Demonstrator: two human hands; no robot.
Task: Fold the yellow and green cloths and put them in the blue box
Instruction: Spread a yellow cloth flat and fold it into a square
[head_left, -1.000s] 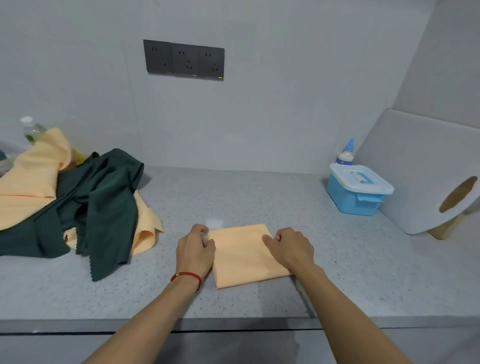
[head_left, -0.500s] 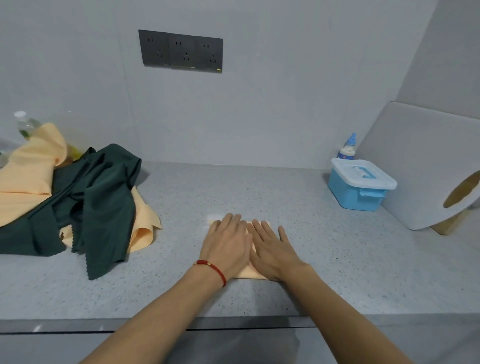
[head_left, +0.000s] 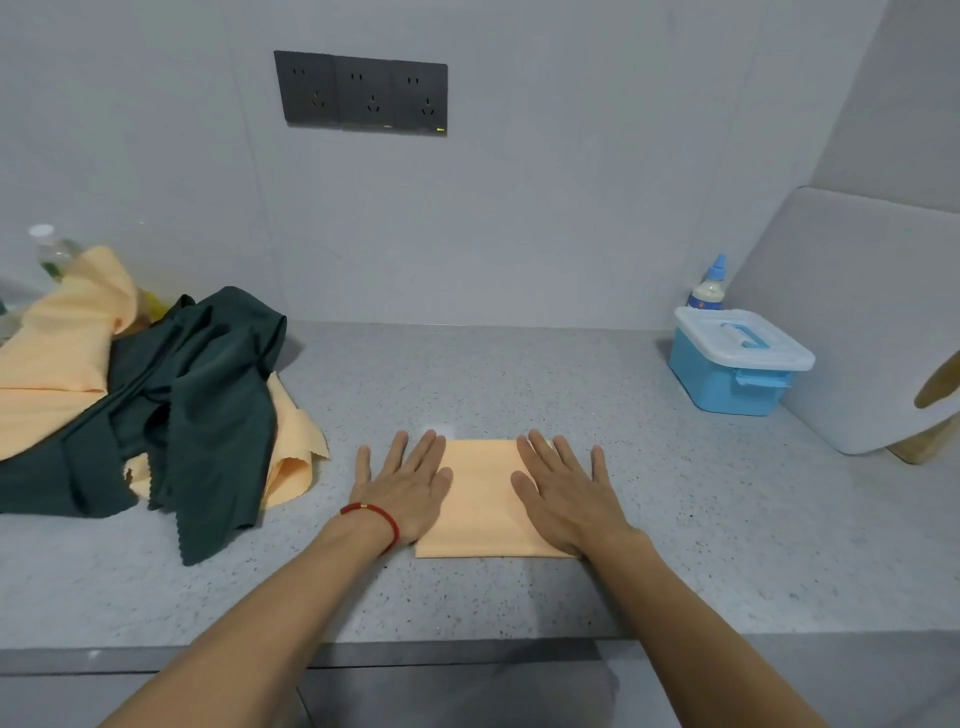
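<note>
Starting at the far left, I see a clear bottle (head_left: 51, 252) behind a heap of loose cloths: yellow cloths (head_left: 57, 353) with a dark green cloth (head_left: 197, 395) draped over them, its zigzag edge trailing onto the speckled grey bench (head_left: 519, 379). Above, on the wall, sits a dark socket panel (head_left: 363, 93). Near the front edge of the bench lies the folded yellow cloth (head_left: 480, 499), a flat rectangle. My left hand (head_left: 402, 486), with a red bracelet (head_left: 371, 517) at the wrist, lies flat with fingers straight and spread, its thumb side on the cloth's left edge and the rest on the bench. My right hand (head_left: 563, 491) is likewise flat and spread, pressing the cloth's right part. Further right, near the back corner, stands the blue box (head_left: 727, 382) with its white lid (head_left: 743, 338) on, well apart from the folded cloth. A small blue-capped bottle (head_left: 709, 286) stands just behind it, and a white board (head_left: 857, 322) leans on the right wall.
</note>
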